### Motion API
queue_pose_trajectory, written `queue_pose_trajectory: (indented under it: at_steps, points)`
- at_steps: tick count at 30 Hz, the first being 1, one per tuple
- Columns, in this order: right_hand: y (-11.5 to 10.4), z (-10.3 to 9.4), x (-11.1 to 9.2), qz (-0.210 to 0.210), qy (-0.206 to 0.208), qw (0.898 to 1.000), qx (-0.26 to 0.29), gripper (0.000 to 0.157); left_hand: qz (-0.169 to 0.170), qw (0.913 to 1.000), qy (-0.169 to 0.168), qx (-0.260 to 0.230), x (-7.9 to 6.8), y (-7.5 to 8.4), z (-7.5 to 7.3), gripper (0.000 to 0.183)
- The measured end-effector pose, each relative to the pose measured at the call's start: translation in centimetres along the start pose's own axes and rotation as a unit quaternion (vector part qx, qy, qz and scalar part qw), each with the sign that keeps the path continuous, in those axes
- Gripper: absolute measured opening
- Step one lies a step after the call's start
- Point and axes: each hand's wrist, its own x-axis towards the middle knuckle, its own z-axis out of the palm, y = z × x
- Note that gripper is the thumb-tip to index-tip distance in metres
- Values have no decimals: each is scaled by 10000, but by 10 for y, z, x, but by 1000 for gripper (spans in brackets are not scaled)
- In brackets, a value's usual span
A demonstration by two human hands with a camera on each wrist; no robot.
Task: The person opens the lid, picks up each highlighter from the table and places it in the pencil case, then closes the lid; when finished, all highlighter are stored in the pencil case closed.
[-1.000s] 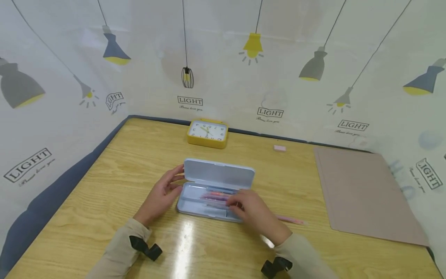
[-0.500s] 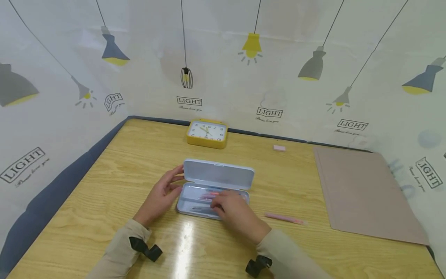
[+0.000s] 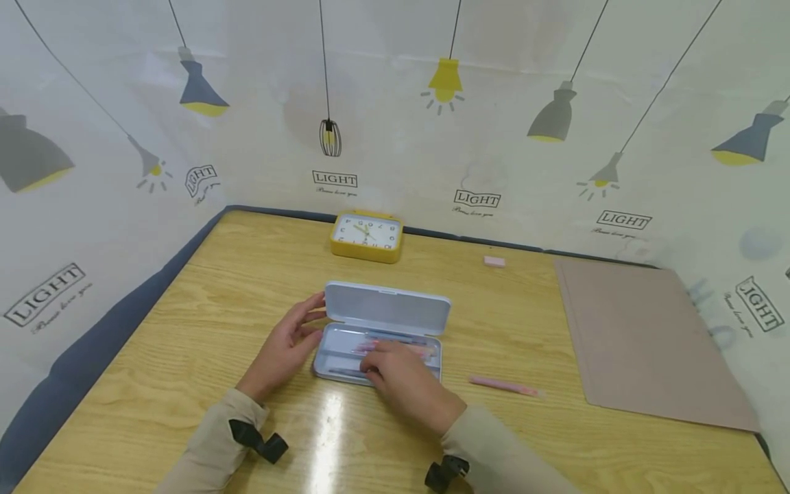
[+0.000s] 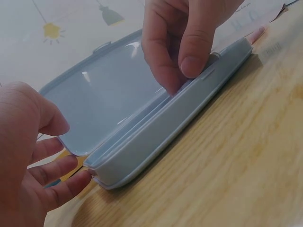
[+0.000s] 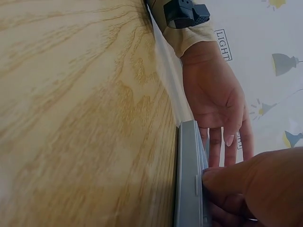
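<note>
An open light-blue pencil case (image 3: 330,365) lies on the wooden table, its lid (image 3: 389,307) standing up at the back. My left hand (image 3: 284,350) is at the case's left end, fingers loosely spread; in the left wrist view the fingertips (image 4: 78,182) touch or nearly touch the case and lid corner. My right hand (image 3: 404,381) reaches into the front compartment and pinches a slim pen (image 3: 347,372), mostly hidden under the fingers. Several pink and orange pens (image 3: 422,350) lie in the rear compartment. In the right wrist view, the right thumb (image 5: 222,182) is at the case's front wall.
One pink pen (image 3: 503,385) lies on the table to the right of the case. Behind the case stand a yellow clock (image 3: 367,237) and a small pink eraser (image 3: 494,261). A flat mauve folder (image 3: 654,343) covers the right side, near the printed curtain (image 3: 407,137).
My right hand has moved left along the case, and the slim pen has slid left with it. The loose pink pen has come fully into view. My left hand stays where it was.
</note>
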Motion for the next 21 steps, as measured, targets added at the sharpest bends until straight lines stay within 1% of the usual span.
queue_pose_trajectory:
  at_steps: [6,13,18,21]
  points:
    - [0,1,0,-100,149,9998,39,12,3,10000,1,-45,0,2,0,62]
    - [2,-5,-1,351,20,9981,501,14,7,10000,-52,-82,3,1,-2,62]
    - [7,-15,-8,534,269,9948,820,12,3,10000,-49,-73,5,-1,-4,63]
    - [14,-23,-14,611,445,9924,972,11,16,10000,-26,-74,6,-2,-5,64]
